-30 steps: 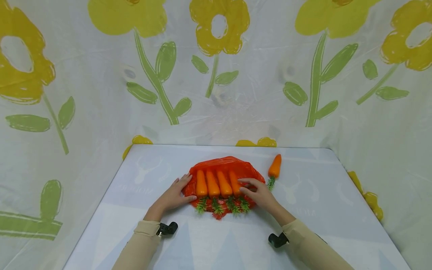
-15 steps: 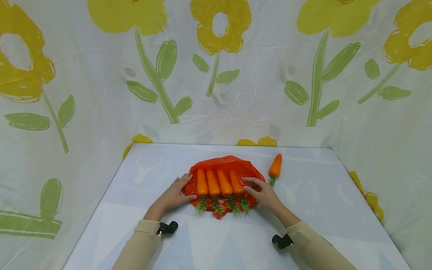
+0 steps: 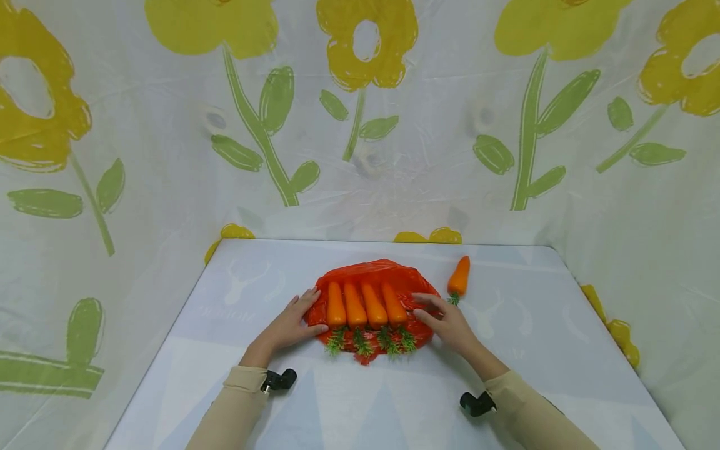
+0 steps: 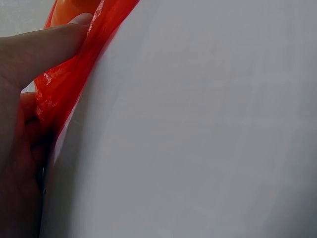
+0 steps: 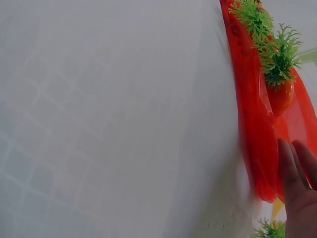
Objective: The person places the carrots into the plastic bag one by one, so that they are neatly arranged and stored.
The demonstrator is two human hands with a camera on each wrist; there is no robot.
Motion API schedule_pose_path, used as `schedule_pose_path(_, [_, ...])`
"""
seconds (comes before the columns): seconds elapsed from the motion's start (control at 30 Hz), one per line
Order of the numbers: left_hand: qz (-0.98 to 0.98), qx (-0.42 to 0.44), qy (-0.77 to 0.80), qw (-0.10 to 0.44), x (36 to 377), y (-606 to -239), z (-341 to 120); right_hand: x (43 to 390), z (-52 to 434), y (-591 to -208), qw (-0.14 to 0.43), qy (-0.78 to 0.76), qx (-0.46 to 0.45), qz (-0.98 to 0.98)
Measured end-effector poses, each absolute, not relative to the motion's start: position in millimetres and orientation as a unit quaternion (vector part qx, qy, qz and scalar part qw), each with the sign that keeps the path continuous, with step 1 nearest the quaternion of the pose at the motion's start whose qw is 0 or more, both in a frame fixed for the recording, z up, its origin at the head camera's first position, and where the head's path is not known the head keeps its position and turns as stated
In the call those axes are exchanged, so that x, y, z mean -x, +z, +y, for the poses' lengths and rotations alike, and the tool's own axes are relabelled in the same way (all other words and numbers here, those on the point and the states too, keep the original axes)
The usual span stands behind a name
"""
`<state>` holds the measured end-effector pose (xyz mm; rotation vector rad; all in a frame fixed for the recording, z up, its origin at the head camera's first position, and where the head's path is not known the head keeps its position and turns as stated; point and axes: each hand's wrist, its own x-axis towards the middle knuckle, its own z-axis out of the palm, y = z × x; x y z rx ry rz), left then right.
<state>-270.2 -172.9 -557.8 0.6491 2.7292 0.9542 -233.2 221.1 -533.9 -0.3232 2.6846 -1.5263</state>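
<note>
Five carrots [image 3: 365,305] show from the head view; wrist views catch only bag [image 4: 64,84] edges.

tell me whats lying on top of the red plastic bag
Four carrots lie side by side on the red plastic bag, leafy ends toward the person. Whether anything is inside or beneath it cannot be seen.

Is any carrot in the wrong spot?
Yes, one carrot lies alone on the table, just right of the red bag. The other four carrots sit side by side on the bag, between the left hand and right hand.
</note>
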Motion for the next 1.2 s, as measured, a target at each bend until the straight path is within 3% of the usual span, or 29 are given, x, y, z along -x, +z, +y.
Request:
schedule_pose_path(0.4, [0.919, -0.223, 0.316, 0.083, 272, -559, -174, 233, 230, -531, -0.021, -0.494, 0.112, 0.862])
schedule_pose_path(1.2, [0.921, -0.218, 0.311, 0.087, 270, -557, -172, 229, 256, -525, -0.031, -0.509, 0.097, 0.855])
